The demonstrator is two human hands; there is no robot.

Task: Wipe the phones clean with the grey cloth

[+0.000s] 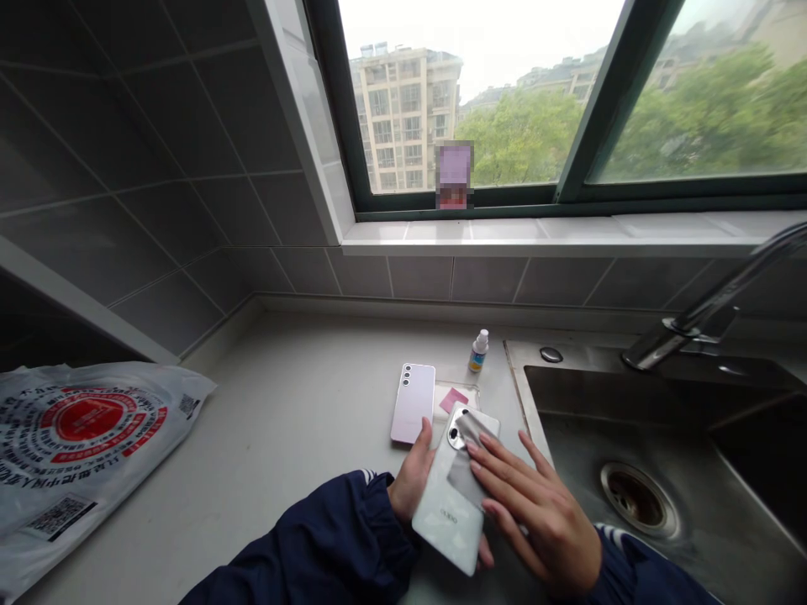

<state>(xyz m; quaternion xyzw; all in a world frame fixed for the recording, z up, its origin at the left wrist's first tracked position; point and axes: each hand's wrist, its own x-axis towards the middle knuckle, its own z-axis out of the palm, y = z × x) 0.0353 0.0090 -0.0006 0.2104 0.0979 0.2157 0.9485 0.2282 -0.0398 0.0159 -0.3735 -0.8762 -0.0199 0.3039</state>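
My left hand (pixel 413 475) is closed round a pale, glossy smartphone (pixel 450 525) with OPPO lettering, held tilted with its back and cameras up. Its thumb lies along the left edge, and fingertips show under the lower right edge. My right hand (pixel 545 517) lies with its fingers stretched out and slightly spread over a thin grey cloth (pixel 466 477) on the phone's back, just below the cameras. Beyond them, a lilac smartphone (pixel 414 403) rests back up on the counter. Beside it are a clear phone case (pixel 472 389) and a pink square (pixel 453 399).
A small white-capped spray bottle (pixel 477 353) stands on the counter (pixel 303 420) near the steel sink (pixel 515 370). A chrome faucet (pixel 687 328) rises behind the basin. At left lies a printed plastic bag (pixel 126 454). A tiled sill (pixel 504 231) runs below the window.
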